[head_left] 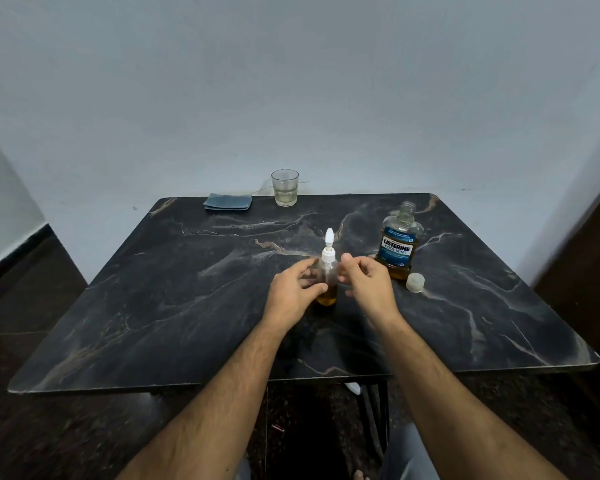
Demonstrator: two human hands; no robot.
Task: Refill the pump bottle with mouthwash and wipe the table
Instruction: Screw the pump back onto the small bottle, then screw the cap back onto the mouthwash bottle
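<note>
A small clear pump bottle (328, 268) stands upright at the middle of the dark marble table (187, 289). Its white pump head is on and amber liquid fills its bottom part. My left hand (291, 296) is wrapped around its left side, thumb in front and fingers behind. My right hand (368, 282) hovers just right of the bottle with its fingers loosely curled and apart, holding nothing. An uncapped Listerine mouthwash bottle (397, 249) stands to the right, with its pale cap (415, 283) lying on the table beside it. A folded blue cloth (228, 201) lies at the far edge.
A drinking glass (284, 187) with a little pale liquid stands at the table's far edge, right of the cloth. A plain wall rises behind the table. Dark floor surrounds it, and a chair frame shows below the near edge.
</note>
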